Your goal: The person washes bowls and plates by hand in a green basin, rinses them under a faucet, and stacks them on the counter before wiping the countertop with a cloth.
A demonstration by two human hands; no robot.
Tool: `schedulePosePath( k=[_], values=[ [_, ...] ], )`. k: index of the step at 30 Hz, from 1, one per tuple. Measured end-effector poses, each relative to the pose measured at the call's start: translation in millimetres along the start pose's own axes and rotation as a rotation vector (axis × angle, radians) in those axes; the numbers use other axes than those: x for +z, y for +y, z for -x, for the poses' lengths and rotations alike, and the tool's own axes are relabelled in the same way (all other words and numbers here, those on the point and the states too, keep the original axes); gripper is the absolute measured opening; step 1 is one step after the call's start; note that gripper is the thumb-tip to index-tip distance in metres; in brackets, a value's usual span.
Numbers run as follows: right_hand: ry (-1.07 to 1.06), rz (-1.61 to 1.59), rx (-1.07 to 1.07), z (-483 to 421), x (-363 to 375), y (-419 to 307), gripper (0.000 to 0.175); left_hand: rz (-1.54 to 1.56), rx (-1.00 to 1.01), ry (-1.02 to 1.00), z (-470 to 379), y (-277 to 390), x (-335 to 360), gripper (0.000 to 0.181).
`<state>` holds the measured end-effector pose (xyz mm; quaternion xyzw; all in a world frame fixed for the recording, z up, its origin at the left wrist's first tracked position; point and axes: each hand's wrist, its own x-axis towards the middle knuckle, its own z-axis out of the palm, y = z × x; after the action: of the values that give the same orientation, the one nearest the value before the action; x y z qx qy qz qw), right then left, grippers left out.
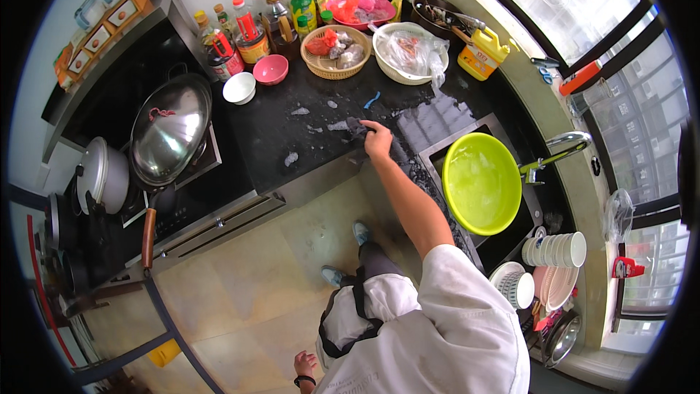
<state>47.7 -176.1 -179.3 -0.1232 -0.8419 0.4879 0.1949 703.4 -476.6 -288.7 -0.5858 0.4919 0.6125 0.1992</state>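
My right hand [377, 140] presses a dark grey cloth [357, 128] onto the black countertop [268, 137], near its front edge. White foam patches [338, 126] lie on the counter just left of the cloth, and a small blue strip [372, 100] lies behind it. The surface looks wet beside the sink. Low at my side hangs my left hand [305, 363], fingers loosely curled and apart, holding nothing, with a dark band on the wrist. To the right, a lime-green basin [481, 183] holding water sits over the sink [432, 154].
Bottles [249, 33], a white bowl [239, 88], a pink bowl [270, 69], a wicker basket [334, 72] and a white colander [407, 75] line the back. Left stands a lidded wok [172, 131] on the stove. A faucet [558, 153] and stacked bowls [553, 250] are right.
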Motion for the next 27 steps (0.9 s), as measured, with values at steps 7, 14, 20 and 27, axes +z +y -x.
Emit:
schedulePosePath(
  k=[7,14,20,27],
  values=[
    [0.176,-0.208,0.108,-66,-84,44,0.042,-0.005,0.053,-0.050,9,1,33,0.025],
    [0.261,0.728,0.020,-92,-130,152,0.049,-0.251,0.114,0.041,59,41,84,0.022],
    [0.024,0.552,-0.319,-90,-101,95,0.044,-0.567,0.227,0.085,99,94,122,0.019],
    [-0.205,0.650,-0.675,-137,-37,55,0.046,-0.182,0.129,0.127,95,94,146,0.019]
  ],
)
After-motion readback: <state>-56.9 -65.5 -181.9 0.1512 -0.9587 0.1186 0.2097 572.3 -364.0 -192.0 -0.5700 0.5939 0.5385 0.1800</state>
